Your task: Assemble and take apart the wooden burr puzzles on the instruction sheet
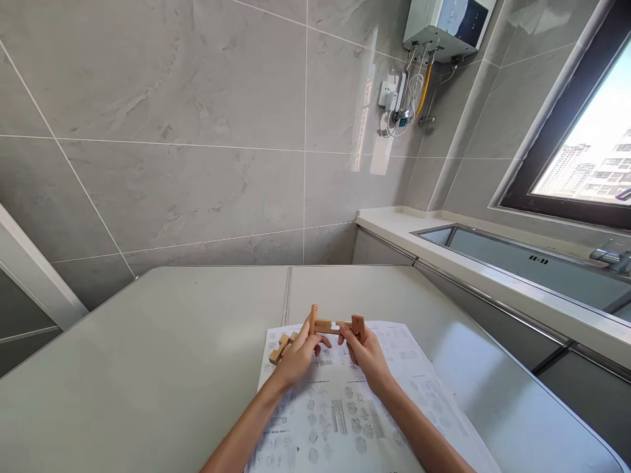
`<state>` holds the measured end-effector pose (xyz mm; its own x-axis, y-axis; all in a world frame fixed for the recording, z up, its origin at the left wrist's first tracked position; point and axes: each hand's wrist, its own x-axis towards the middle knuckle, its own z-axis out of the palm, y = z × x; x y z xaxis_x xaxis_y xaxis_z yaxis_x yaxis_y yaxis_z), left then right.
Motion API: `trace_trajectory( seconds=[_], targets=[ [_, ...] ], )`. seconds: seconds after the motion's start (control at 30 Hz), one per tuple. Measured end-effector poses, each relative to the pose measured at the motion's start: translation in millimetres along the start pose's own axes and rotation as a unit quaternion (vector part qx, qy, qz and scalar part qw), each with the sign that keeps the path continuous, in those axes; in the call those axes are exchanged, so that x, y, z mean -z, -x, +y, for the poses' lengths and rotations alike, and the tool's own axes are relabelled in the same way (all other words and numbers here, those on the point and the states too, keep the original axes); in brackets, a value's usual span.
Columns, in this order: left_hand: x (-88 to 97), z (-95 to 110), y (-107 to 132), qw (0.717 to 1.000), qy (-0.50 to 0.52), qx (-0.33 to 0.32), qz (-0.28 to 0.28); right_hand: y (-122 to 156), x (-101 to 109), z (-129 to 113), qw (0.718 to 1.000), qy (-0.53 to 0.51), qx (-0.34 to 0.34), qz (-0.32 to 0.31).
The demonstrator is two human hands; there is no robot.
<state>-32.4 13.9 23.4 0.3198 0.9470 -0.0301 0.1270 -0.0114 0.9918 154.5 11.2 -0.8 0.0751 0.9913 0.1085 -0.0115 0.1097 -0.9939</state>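
My left hand (296, 360) is closed around a notched wooden puzzle piece (314, 318), which stands upright with a short bar reaching right. My right hand (369, 360) pinches a second wooden puzzle piece (358, 324), whose bar points left. The two bars come close together between my hands, above a printed sheet (323, 401); whether they touch I cannot tell. Several more notched wooden pieces (279, 349) lie beside my left hand at the sheet's upper left, partly hidden behind it. Small diagrams and tables cover the sheet.
The white table (148, 368) has a seam running away from me. A counter with a sink (497, 253) and faucet (611, 257) runs along the right, under a window (586, 144). A water heater (446, 29) with hoses hangs on the tiled wall.
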Motion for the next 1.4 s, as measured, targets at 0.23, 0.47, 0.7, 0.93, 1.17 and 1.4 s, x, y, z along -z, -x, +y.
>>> trace_trajectory(
  seconds=[0.23,0.47,0.7,0.93,1.17,1.4],
  targets=[
    [-9.3,-7.6,1.0,0.991,-0.118,-0.060,0.010,1.3,-0.7,0.5,1.000,0.002,0.007,-0.007],
    [-8.9,-14.0,-1.3,0.986,-0.133,-0.099,0.025,3.2,-6.0,8.3,0.999,0.008,0.025,-0.030],
    [2.1,-15.9,-2.3,0.986,-0.144,-0.079,0.027,6.4,-4.8,3.4,0.993,0.057,0.064,-0.086],
    [0.5,-14.2,-2.4,0.988,-0.134,-0.066,0.046,6.1,-6.5,10.7,0.987,0.095,0.083,-0.104],
    [5.8,-10.6,-4.8,0.985,-0.148,-0.081,0.026,8.5,-2.4,5.2,0.979,0.099,0.088,-0.152],
    [3.0,-15.8,-4.0,0.984,-0.151,-0.089,0.038,10.6,-5.6,9.8,0.981,0.097,0.088,-0.146]
  ],
)
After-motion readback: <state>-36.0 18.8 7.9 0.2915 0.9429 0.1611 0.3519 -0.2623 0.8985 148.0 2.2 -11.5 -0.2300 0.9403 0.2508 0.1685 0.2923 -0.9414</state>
